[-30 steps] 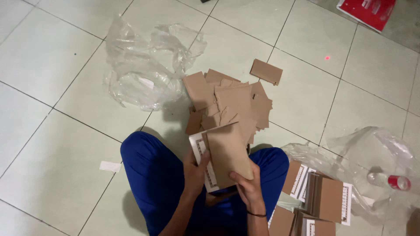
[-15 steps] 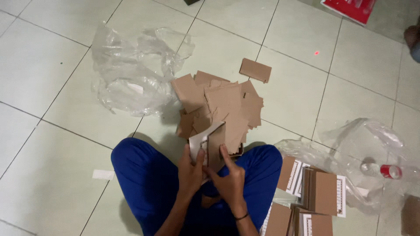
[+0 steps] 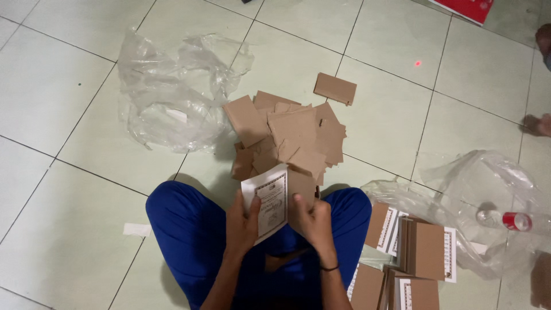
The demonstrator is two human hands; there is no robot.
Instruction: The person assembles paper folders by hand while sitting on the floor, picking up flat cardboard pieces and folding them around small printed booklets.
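Sitting on the tiled floor (image 3: 69, 86) in blue trousers, the person holds a small booklet (image 3: 268, 202) in front of the knees, near the bottom middle of the view. The left hand (image 3: 241, 225) has its grip pinching the booklet's left edge, thumb on the white printed face. The right hand (image 3: 311, 217) has its grip closed on the brown cardboard cover at the booklet's right side, fingers curled over it. A black band sits on the right wrist.

Just beyond the booklet lies a loose heap of brown cardboard pieces (image 3: 290, 135), with one separate cardboard piece (image 3: 334, 88) a little farther off to the right. To the far left of the heap is a crumpled clear plastic sheet (image 3: 172, 86). At the near right, stacked brown booklets (image 3: 422, 252) lie on another clear plastic bag (image 3: 488, 189), beside a plastic bottle with a red label (image 3: 508, 220).
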